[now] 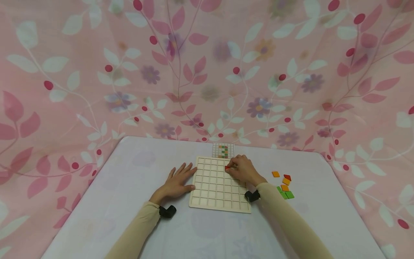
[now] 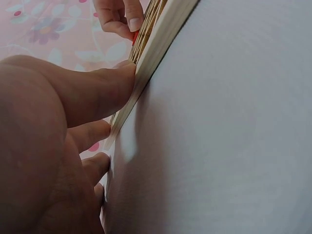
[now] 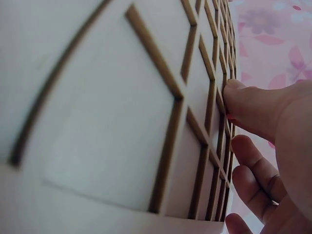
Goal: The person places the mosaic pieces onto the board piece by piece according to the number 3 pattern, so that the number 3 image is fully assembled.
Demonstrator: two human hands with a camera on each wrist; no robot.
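A pale wooden grid board (image 1: 211, 185) lies on the white-covered table. My left hand (image 1: 176, 184) rests at its left edge, fingers spread and extended; in the left wrist view the thumb (image 2: 105, 90) presses against the board's side. Over an upper cell, toward the board's right side, my right hand (image 1: 243, 169) pinches a red tile (image 1: 227, 167) between thumb and fingers. Only a sliver of that red tile (image 3: 231, 116) shows in the right wrist view, so whether it sits in the cell cannot be told.
Behind the board lies a small printed grid card (image 1: 223, 151) with coloured squares. Right of the right hand are loose tiles: an orange tile (image 1: 275, 174), a red tile (image 1: 287, 177), more orange ones, and several green tiles (image 1: 289, 194). A floral curtain (image 1: 207, 90) hangs behind the table.
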